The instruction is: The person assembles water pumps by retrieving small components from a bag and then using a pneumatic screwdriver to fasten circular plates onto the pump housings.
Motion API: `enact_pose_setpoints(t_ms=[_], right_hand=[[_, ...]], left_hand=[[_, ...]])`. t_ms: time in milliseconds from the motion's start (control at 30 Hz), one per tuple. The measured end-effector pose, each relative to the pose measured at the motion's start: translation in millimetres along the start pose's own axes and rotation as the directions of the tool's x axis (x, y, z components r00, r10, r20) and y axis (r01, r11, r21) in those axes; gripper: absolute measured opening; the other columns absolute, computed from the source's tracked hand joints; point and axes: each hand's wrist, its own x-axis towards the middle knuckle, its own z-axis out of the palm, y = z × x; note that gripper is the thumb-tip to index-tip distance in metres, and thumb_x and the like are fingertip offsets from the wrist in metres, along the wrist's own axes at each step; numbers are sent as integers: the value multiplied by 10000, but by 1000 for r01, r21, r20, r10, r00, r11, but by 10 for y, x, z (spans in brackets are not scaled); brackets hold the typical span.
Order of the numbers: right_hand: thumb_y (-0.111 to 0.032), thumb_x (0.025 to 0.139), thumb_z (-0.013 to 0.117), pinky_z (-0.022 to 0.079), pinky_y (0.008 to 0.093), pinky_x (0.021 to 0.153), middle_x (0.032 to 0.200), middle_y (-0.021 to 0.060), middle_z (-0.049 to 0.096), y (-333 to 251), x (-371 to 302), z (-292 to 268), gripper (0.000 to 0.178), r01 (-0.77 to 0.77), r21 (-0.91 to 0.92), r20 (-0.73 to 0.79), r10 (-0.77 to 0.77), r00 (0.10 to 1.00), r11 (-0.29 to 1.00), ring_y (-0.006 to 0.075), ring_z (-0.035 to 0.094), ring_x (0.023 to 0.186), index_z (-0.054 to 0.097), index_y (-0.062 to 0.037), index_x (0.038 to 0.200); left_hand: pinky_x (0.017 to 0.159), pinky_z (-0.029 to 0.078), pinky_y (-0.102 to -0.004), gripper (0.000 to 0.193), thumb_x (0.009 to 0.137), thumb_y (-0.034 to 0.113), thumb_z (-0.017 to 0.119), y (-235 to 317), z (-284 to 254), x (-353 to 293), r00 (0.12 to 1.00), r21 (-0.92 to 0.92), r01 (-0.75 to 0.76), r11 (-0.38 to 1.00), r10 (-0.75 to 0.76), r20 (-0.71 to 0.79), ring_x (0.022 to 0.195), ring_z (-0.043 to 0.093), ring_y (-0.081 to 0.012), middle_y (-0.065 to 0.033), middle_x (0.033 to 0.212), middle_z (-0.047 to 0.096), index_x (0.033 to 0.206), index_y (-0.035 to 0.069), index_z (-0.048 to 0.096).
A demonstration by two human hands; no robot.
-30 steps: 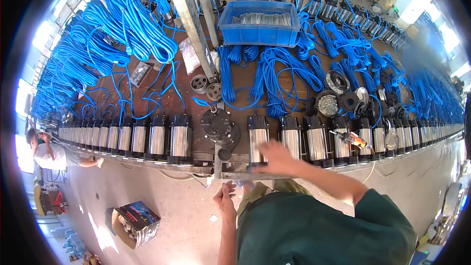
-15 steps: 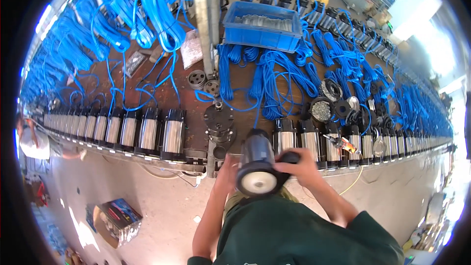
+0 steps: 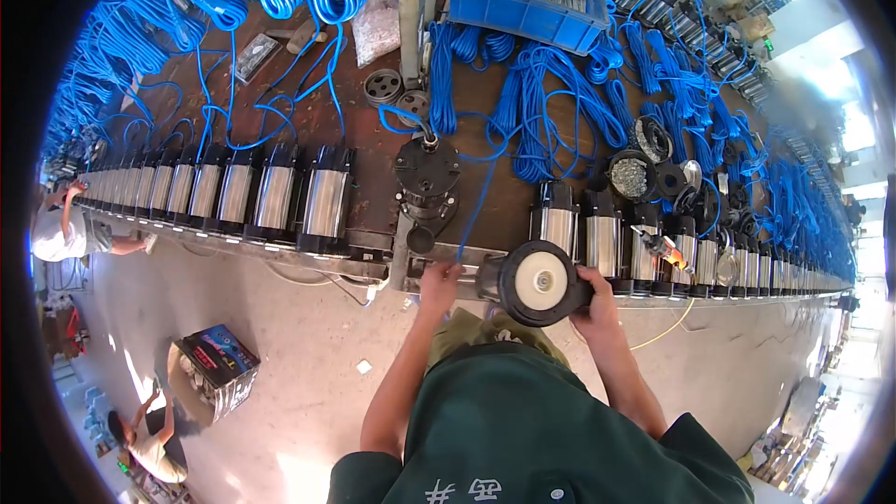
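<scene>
A submersible pump with a metal body lies tilted at the table's front edge. Its black round end with a white centre disc faces up toward me. My right hand is closed around the black part at the pump's right side. At the other end of the body, my left hand has its fingers closed on a blue cable that runs down from the table. Part of the pump's body is hidden behind its black end. Just left of the pump stands a black flanged fixture.
Rows of upright metal motors line the table edge on both sides. An orange-bodied power tool rests among the right-hand ones. Behind are coiled blue cables, a blue crate and a post. Other people are at the far left.
The pump has turned so its white-centred end faces up more and sits farther right. My left hand has gone from beside the pump to the blue cable. My right hand keeps its hold.
</scene>
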Motion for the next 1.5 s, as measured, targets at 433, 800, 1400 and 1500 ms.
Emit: enact_pose_setpoints(t_ms=[433,800,1400,1500], right_hand=[[-173,849,663,525,287,720,885,43,676,-86,-138,257,176,63,-176,-68,-76,995,982,149,649,799,661,-28,948],[-293,944,576,499,378,756,992,178,657,-502,-372,-127,334,549,-831,376,-642,668,84,325,624,848,659,20,1026],[-475,829,659,550,435,698,880,145,690,-2052,1452,-126,440,34,-913,283,-573,769,-405,330,685,827,653,-48,933],[-359,762,758,560,409,708,913,158,700,-1681,1929,-17,387,52,-881,327,-525,786,-471,322,696,865,656,-27,933]], left_hand=[[685,462,-448,235,900,200,570,180,-53,-123,1000,247,-15,969,20,-19,800,608,-386,-210,857,652,982,-6,648],[770,456,-290,293,910,199,622,1641,-57,-697,948,3,-280,960,277,-159,913,570,-171,-81,1056,596,1132,11,595],[838,436,-326,237,982,137,486,2151,133,-817,882,183,-326,928,368,-295,958,540,-214,-113,1003,627,1052,-43,626],[842,427,-312,222,978,121,482,2394,260,-871,894,203,-275,940,328,-305,953,543,-196,-108,1016,625,1044,-35,626]])
